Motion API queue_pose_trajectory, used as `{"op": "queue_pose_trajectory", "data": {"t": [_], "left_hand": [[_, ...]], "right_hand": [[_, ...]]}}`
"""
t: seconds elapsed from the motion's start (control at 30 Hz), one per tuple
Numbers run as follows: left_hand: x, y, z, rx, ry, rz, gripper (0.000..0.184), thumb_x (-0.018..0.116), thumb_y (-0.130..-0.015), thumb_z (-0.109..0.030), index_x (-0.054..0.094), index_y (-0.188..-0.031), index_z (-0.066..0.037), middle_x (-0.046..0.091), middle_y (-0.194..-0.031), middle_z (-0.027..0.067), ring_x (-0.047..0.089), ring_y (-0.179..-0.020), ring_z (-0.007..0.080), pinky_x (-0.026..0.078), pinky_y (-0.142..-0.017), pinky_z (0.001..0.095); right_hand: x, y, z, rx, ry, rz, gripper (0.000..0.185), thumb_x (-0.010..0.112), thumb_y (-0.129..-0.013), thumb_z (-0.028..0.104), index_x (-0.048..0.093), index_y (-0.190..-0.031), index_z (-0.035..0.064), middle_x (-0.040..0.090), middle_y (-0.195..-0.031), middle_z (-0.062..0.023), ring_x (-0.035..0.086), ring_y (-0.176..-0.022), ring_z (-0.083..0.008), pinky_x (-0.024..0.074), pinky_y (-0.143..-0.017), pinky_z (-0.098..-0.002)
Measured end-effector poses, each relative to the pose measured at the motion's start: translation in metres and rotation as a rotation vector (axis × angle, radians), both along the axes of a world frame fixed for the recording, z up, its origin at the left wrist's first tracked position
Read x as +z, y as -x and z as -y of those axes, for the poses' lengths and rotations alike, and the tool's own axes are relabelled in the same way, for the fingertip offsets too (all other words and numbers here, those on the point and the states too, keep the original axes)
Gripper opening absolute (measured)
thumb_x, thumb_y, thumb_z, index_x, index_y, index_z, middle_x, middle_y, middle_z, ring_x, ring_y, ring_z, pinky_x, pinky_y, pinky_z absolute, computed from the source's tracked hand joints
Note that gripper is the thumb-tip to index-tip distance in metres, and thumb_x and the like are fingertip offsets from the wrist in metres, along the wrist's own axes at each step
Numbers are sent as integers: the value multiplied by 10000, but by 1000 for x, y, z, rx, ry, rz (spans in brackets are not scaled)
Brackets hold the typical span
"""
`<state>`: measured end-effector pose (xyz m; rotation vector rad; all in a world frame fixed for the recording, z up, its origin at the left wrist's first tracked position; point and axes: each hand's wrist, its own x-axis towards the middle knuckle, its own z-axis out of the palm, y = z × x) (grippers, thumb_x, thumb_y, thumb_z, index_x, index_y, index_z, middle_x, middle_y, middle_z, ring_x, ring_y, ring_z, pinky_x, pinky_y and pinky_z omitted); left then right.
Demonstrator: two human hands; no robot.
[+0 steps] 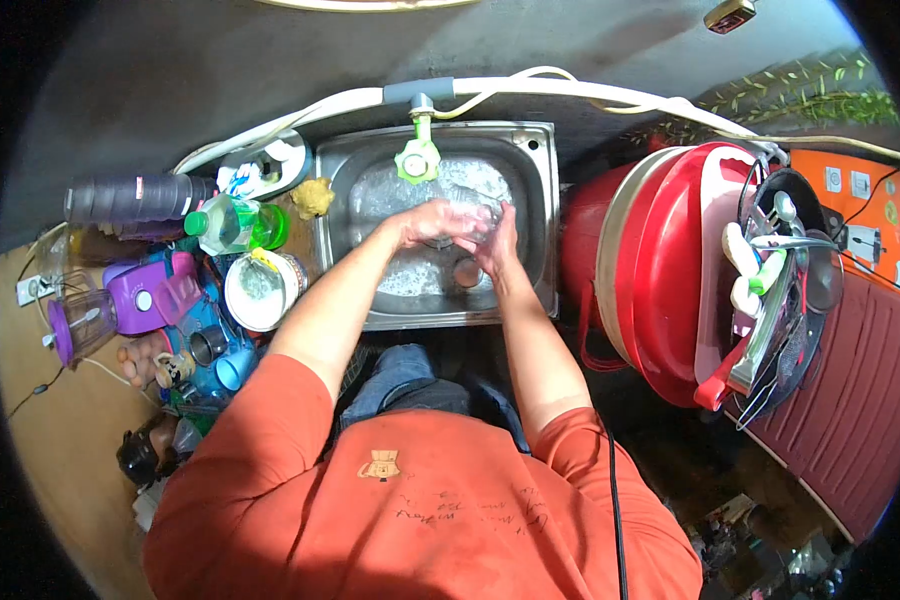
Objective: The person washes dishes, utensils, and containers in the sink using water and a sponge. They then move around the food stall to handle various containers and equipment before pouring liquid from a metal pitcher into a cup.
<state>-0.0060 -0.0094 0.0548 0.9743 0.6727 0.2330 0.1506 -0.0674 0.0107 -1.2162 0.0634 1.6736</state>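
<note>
Both of my hands are over the steel sink (338, 300), below the green tap (417, 160). A clear, shiny object, which looks like a glass (478, 217), is between them. My left hand (438, 222) reaches in from the left with its fingers against the glass. On the other side, my right hand (500, 243) is curled round it. Suds and water cover the sink's bottom. A small round object (467, 272) lies in the sink just under my right hand.
Left of the sink are a yellow sponge (312, 198), a green-capped bottle (232, 224), a white bucket (260, 292) and a purple blender (150, 295). Large red basins (670, 270) stand close on the right, beside a rack of utensils (775, 290).
</note>
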Motion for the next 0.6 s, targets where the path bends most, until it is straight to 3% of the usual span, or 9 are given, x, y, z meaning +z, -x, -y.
{"op": "queue_pose_trajectory", "data": {"t": [0.03,0.1,0.2,0.27,0.33,0.4,0.47,0.53,0.6], "left_hand": [[-5,3,-2,-186,-74,36,400,659,-931,-237,600,-1264,-23,693,-1100,86,646,-979,158,492,-926,327],[-15,8,-15,-153,-54,-121,428,664,-921,-223,588,-1301,-41,700,-1084,95,648,-980,166,491,-926,327],[-21,3,-17,34,1,-281,461,667,-907,-217,584,-1341,-89,708,-1061,87,648,-914,170,496,-893,337],[-17,3,-9,-209,-333,-265,356,657,-929,-260,649,-1210,-43,700,-1055,82,642,-957,133,491,-895,290],[-14,6,-8,-245,-303,-277,336,654,-935,-275,660,-1184,-50,698,-1015,75,644,-971,149,514,-854,299],[-12,4,-13,87,108,-461,419,677,-923,-280,616,-1273,-57,692,-1075,83,641,-1013,167,532,-856,322],[-18,1,-10,204,257,-435,433,666,-932,-295,593,-1291,-64,690,-1091,89,650,-1006,170,552,-830,334],[-14,2,3,141,-4,-151,380,630,-949,-354,637,-1162,-39,686,-1036,70,648,-987,169,570,-766,324],[-8,6,-2,11,-66,-170,390,601,-971,-334,624,-1191,-13,686,-1063,122,675,-952,202,571,-812,330]], "right_hand": [[-5,-4,-2,85,70,-120,693,358,-938,631,355,-1391,107,568,-1175,-199,636,-961,-334,581,-737,-465],[-12,-6,-5,248,100,-313,707,332,-928,661,418,-1359,107,622,-1113,-183,639,-966,-322,572,-785,-444],[-11,11,2,154,53,-81,776,327,-914,686,449,-1342,50,620,-1159,-174,641,-995,-317,565,-810,-435],[-12,12,-3,112,124,-21,808,337,-908,692,456,-1333,15,625,-1160,-158,644,-998,-311,564,-818,-437],[-12,5,-4,222,169,-147,780,345,-908,684,480,-1314,32,614,-1180,-151,626,-1029,-308,557,-831,-450],[-13,11,-4,252,86,-228,757,344,-915,670,497,-1303,38,616,-1190,-158,614,-1058,-313,551,-845,-446],[-16,29,-6,97,-48,-8,747,369,-924,639,499,-1289,0,610,-1187,-194,607,-1089,-333,551,-861,-453],[-17,17,-12,111,-27,-50,656,418,-936,589,506,-1279,37,608,-1155,-172,613,-1064,-336,549,-874,-467],[-26,11,-19,274,83,-414,590,456,-938,561,508,-1271,78,594,-1153,-147,600,-1052,-330,547,-879,-476]]}}
